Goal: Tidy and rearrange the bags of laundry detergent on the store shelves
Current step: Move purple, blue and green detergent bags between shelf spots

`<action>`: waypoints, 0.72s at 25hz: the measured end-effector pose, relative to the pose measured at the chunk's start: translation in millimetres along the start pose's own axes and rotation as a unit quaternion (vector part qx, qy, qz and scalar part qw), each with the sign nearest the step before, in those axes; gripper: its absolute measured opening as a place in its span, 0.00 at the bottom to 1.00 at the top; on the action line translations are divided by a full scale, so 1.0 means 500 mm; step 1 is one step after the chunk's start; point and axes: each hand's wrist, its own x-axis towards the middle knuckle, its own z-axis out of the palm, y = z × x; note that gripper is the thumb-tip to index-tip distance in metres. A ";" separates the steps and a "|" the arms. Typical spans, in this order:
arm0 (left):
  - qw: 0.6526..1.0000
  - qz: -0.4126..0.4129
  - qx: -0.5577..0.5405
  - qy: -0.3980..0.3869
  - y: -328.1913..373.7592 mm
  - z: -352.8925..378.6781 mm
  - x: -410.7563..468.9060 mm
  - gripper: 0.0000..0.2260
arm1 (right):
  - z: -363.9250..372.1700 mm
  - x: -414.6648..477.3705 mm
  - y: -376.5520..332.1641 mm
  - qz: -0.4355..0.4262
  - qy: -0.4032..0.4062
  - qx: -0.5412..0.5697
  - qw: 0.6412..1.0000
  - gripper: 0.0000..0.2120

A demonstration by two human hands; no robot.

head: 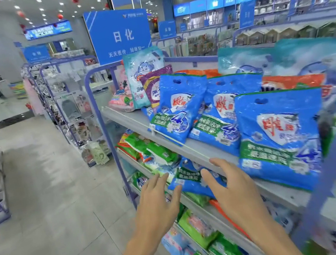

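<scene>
1. The left hand (154, 198) and the right hand (236, 194) are both open, with fingers spread. They hold nothing. They are low in the middle of the frame.
2. A blue bag (188, 179) of laundry soap sits between the two hands. It pokes out over the edge of the second shelf (210, 214). I cannot tell if the fingers touch it.
3. What could go wrong: the blue bag looks shiny and slippery. If only one hand grabs it, it could slide out and drop on the floor (54, 213).
4. It could also bump the green bags (157, 151) packed just beside it and push them off the edge.
5. On the top shelf (130, 118), the bags lean forward over the front rail. A knock from an arm lifting up could tip the near one (279, 135) down.
6. Counting the blue bags with a big 4: three on the top shelf, in a row toward the right of the frame.
7. One purple bag (157, 87) stands behind them, upper middle.
8. One tall light-blue bag (144, 71) stands beside the purple one, and two big ones (314, 53) are at the upper right.
9. The green bags are too many and too blurry to count.
</scene>
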 end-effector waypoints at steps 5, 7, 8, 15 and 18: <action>1.000 -0.014 -0.017 0.009 -0.070 -0.036 0.184 0.27 | 0.091 0.163 -0.030 0.002 0.000 -0.010 1.000 0.23; 0.999 0.003 -0.031 0.013 -0.086 -0.050 0.264 0.27 | 0.117 0.219 -0.036 0.007 0.008 -0.015 1.000 0.22; 0.999 0.010 -0.040 0.015 -0.094 -0.055 0.310 0.27 | 0.133 0.248 -0.039 0.012 0.016 -0.017 1.000 0.22; 0.992 -0.006 -0.129 -0.010 -0.133 -0.066 0.620 0.27 | 0.221 0.426 -0.074 0.061 0.100 -0.064 0.991 0.22; 0.981 -0.035 -0.181 -0.054 -0.132 -0.048 0.731 0.24 | 0.243 0.473 -0.093 0.091 0.170 -0.081 0.978 0.22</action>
